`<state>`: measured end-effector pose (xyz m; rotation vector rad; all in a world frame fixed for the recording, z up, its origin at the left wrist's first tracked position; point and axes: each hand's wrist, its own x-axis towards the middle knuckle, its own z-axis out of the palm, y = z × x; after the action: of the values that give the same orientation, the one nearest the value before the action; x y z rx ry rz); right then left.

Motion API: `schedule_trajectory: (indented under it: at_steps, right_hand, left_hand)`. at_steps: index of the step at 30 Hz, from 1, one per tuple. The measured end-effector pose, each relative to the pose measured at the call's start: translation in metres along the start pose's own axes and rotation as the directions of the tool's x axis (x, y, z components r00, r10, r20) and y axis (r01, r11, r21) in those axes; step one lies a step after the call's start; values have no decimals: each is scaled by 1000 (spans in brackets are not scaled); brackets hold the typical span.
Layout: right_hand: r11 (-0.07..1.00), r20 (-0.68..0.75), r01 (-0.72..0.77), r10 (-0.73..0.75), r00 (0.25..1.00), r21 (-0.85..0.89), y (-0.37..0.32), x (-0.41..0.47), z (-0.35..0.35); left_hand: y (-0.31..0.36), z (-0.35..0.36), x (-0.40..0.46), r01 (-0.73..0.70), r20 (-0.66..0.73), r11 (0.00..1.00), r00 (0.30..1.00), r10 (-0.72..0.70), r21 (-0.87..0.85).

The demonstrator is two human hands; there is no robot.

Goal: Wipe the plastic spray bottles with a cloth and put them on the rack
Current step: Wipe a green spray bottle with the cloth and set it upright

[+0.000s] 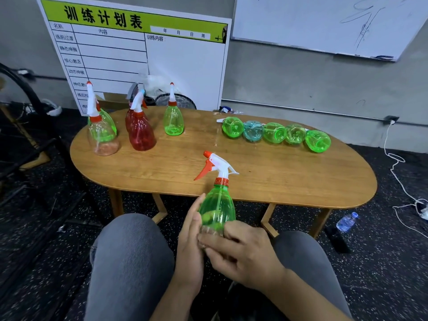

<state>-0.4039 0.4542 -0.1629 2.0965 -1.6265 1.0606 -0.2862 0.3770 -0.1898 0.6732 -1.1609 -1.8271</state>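
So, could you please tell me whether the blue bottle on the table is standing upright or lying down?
Lying down: the blue bottle rests on its side in the row, its base facing the camera.

Translucent green spray bottle (217, 205) with white-and-orange trigger head, red bottles (141, 133), wood-brown table (266, 172), black speckled floor (382, 262), grey trousers (129, 262)

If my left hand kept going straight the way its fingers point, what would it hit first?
Likely the near edge of the wooden table. The left hand, flat against the green spray bottle, points up and away toward that edge; depth is unclear, so it might pass just beneath.
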Motion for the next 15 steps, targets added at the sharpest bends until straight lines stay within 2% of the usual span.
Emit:
schedule_trajectory:
  at_steps: [2, 4, 7, 10, 15]
  right_hand:
    - [998, 11, 59, -59, 998, -29, 3, 0, -4]
    - [998, -8, 46, -46, 999, -31, 8, 6, -6]
    - [990, -96, -129, 134, 986, 57, 20, 22, -7]
    - [939, -158, -315, 335, 929, 138, 35, 37, -8]
    - [904, -90, -377, 401, 912, 202, 37, 38, -6]
  left_hand:
    - [3, 2, 0, 3, 7, 1000, 1000, -3, -6]
    - [5, 2, 0, 2, 15, 1000, 1000, -2, 7]
    - [5, 1, 0, -16, 19, 999, 1000, 15, 33]
    - [1, 1, 0, -17, 33, 995, 999, 14, 100]
    - [1, -2, -1, -51, 81, 992, 996, 42, 114]
